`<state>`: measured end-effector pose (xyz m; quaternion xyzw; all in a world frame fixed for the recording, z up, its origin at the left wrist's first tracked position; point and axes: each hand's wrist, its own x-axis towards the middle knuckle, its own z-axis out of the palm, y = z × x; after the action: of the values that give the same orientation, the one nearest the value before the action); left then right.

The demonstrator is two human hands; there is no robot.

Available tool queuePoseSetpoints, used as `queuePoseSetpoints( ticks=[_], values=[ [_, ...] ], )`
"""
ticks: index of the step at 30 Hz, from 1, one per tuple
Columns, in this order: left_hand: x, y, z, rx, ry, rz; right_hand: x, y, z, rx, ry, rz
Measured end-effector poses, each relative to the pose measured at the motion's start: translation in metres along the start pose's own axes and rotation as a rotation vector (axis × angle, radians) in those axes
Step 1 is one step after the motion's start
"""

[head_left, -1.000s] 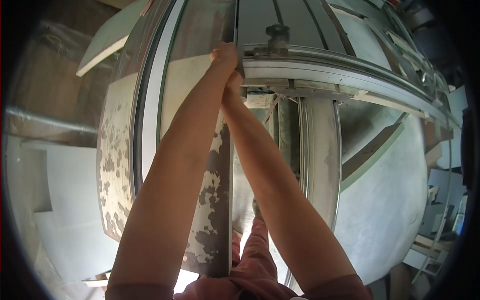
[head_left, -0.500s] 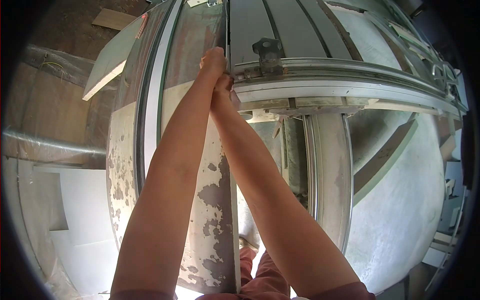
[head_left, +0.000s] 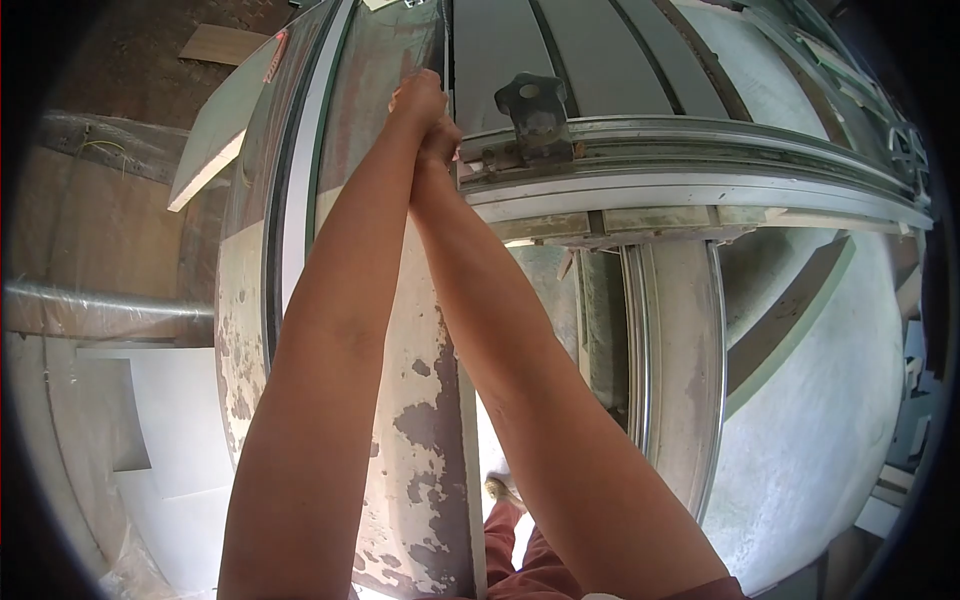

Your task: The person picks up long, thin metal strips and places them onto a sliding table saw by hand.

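A long machine table with flaking cream paint [head_left: 410, 480] runs from near to far, with a grooved grey metal plate [head_left: 505, 60] at its far right. In the head view, the left hand [head_left: 418, 95] is curled closed at the table's far end; the right hand [head_left: 440, 140] is closed just nearer, against it. Whatever they grip is hidden. A dark, lobed knob [head_left: 533, 100] stands right of both hands, apart from them, by a silver metal rail [head_left: 700, 190].
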<state>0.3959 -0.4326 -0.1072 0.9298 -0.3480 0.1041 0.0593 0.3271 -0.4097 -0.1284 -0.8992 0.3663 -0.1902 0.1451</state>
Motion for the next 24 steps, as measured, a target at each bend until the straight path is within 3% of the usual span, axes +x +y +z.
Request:
queuePoseSetpoints(
  ticks=[1, 3, 4, 6, 7, 12, 13, 14, 15, 21, 24],
  values=[
    [0.004, 0.0, -0.001, 0.011, -0.021, 0.02, 0.006, -0.001, 0.003, 0.004, -0.001, 0.001],
    [0.01, -0.001, -0.003, 0.032, -0.052, 0.04, 0.015, -0.001, -0.008, 0.13, -0.247, 0.086],
    [0.012, -0.003, -0.003, 0.025, -0.046, 0.076, 0.016, 0.0, -0.012, 0.137, -0.257, 0.088],
    [0.017, -0.009, 0.0, 0.028, -0.043, 0.11, 0.02, -0.001, -0.015, 0.016, -0.442, -0.032],
    [0.021, -0.01, 0.0, 0.051, -0.071, 0.115, 0.019, -0.004, -0.017, 0.024, -0.445, -0.035],
    [0.014, -0.016, -0.011, 0.073, -0.067, 0.17, 0.012, -0.017, -0.015, -0.335, -0.075, 0.255],
    [0.003, -0.012, -0.02, -0.029, 0.03, 0.016, 0.016, -0.018, -0.014, -0.333, -0.073, 0.25],
    [-0.005, -0.011, -0.028, -0.131, 0.126, -0.139, 0.024, -0.017, -0.011, -0.305, -0.252, 0.189],
    [-0.008, -0.02, -0.025, -0.129, 0.13, -0.146, 0.03, -0.016, -0.009, -0.277, -0.43, 0.124],
    [-0.063, -0.042, -0.042, -0.141, 0.091, -0.263, 0.044, -0.02, -0.014, -0.306, -0.484, 0.131],
    [-0.12, -0.038, -0.065, -0.379, 0.146, -0.14, 0.059, -0.019, -0.003, -0.288, -0.468, 0.142]
  ],
)
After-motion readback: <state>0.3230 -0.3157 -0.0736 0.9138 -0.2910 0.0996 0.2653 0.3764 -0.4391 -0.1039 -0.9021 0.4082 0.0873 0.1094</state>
